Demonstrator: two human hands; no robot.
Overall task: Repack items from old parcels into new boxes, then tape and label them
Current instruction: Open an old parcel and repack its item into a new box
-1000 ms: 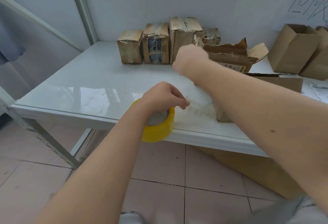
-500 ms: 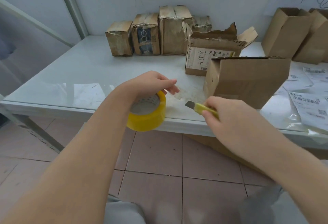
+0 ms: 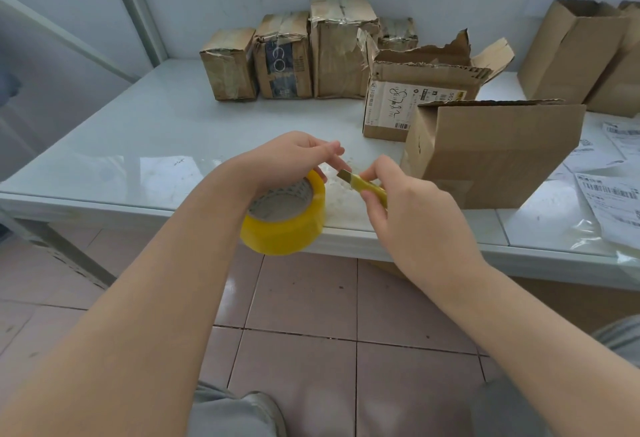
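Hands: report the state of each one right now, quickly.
Left hand: closed, holding the yellow tape roll.
Right hand: closed, gripping the yellow utility knife, blade out.

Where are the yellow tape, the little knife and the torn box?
yellow tape roll [image 3: 287,234]: head view, its outer side.
utility knife [image 3: 360,184]: head view, its yellow handle.
torn box [image 3: 391,109]: head view, its printed front.

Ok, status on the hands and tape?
Left hand holds tape at table edge. Right hand grips knife, close to left fingers. Box open behind.
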